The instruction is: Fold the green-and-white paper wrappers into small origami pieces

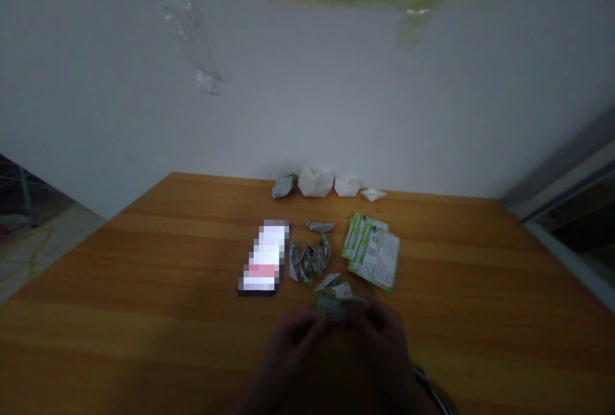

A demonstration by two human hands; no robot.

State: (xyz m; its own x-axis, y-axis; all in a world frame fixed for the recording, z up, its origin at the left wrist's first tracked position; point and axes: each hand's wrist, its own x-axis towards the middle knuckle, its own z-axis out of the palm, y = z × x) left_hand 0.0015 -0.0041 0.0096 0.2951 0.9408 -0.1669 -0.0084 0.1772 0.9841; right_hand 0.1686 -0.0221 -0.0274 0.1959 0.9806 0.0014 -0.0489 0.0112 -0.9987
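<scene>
Both my hands are low in the middle of the view, holding a small folded piece of printed green and white paper (pixel 333 308). My left hand (pixel 294 338) pinches its left end, and my right hand (pixel 384 332) grips the right end. Dim light hides the fingertips in part. Just beyond the held paper lies a folded printed strip (pixel 328 282). Several more folded paper pieces (pixel 310 262) stand grouped behind it, with one lying boat-shaped piece (pixel 319 227) farther back. To their right, flat printed sheets (pixel 375 260) overlap in a small pile.
A phone (pixel 266 258) with a lit, pixelated screen lies left of the folded pieces. Along the wall (pixel 307 95) sit a printed folded paper (pixel 283 186) and white paper shapes (pixel 316 183). All rest on a wooden table (pixel 168 312). Clear tape hangs on the wall.
</scene>
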